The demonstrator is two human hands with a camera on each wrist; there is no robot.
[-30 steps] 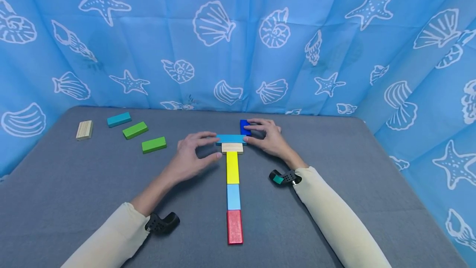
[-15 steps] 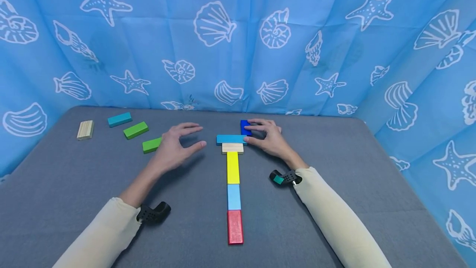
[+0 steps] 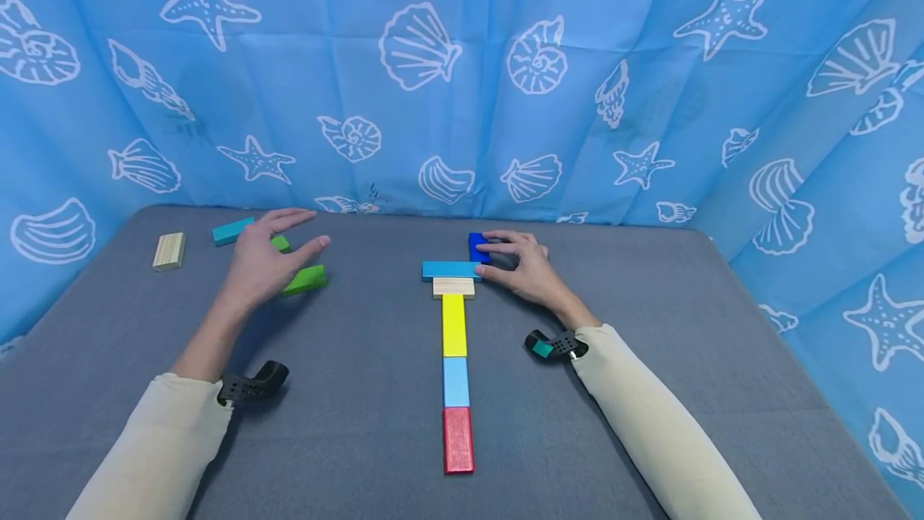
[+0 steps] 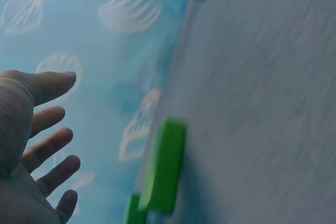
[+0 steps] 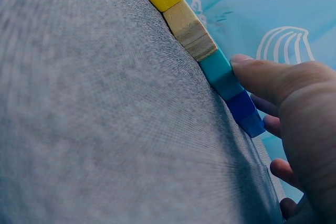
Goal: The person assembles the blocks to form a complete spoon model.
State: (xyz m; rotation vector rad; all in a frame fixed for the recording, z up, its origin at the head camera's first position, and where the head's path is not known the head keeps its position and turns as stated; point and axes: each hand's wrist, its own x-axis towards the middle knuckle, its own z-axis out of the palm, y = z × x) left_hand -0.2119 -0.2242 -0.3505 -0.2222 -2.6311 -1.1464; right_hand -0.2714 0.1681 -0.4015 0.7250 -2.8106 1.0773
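Note:
My left hand (image 3: 263, 259) hovers over the loose blocks at the left, fingers spread and holding nothing. Below it lie a green block (image 3: 306, 280) and a second green block (image 3: 280, 244), both partly covered; a teal block (image 3: 231, 231) is behind. At the table's middle, red (image 3: 458, 441), light blue (image 3: 455, 382) and yellow (image 3: 454, 326) blocks form a column. A natural wood block (image 3: 453, 287) and a blue crossbar block (image 3: 451, 270) lie across its top. My right hand (image 3: 525, 266) rests there, thumb at the crossbar's right end, fingertips beside the dark blue block (image 3: 477, 245).
A plain wood block (image 3: 169, 252) lies at the far left of the grey table (image 3: 613, 424). A blue curtain (image 3: 462, 103) with white shell prints hangs along the back and right side.
My left hand has moved left from the crossbar to above the green blocks, its fingers still free. The right hand and the arranged blocks have stayed in place.

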